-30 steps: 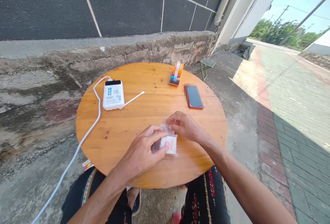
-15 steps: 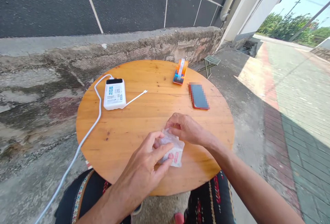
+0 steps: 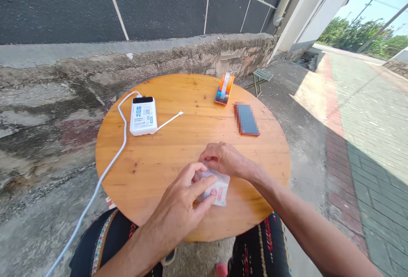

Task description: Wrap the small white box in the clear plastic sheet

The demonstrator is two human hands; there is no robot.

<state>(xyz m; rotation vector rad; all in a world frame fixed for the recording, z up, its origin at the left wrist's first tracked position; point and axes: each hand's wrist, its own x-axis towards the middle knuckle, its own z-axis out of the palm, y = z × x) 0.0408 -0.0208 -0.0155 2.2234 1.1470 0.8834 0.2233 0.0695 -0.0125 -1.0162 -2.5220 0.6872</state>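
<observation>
As the left hand, fingers half spread, holds a flat whitish plastic packet, the right hand curls at its far edge, pinch hidden.

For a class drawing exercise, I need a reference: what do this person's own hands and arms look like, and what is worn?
The left hand and right hand are ungloved. No sleeve, watch or bracelet shows on the left forearm or right forearm. Dark trousers carry red motifs and patterned bands.
</observation>
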